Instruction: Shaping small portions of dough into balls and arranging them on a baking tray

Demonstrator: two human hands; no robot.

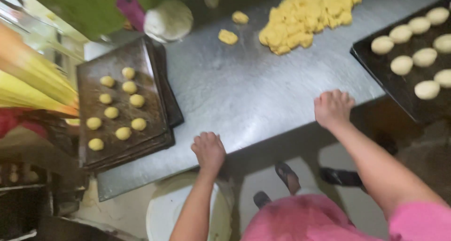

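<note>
My left hand (209, 149) rests as a closed fist on the near edge of a steel table (244, 91), holding nothing. My right hand (332, 107) also sits with curled fingers on the table's edge further right, with nothing in it. A dark baking tray (150, 76) with several small yellow dough balls (123, 133) lies left of my left hand. A big heap of yellow dough pieces (305, 18) lies at the far side of the table.
A second dark tray (399, 88) with pale round dough balls (401, 65) stands at the right. A white dough lump (168, 20) sits at the back. A white bucket (162, 213) stands on the floor below. Yellow and orange sheets (33, 76) hang left.
</note>
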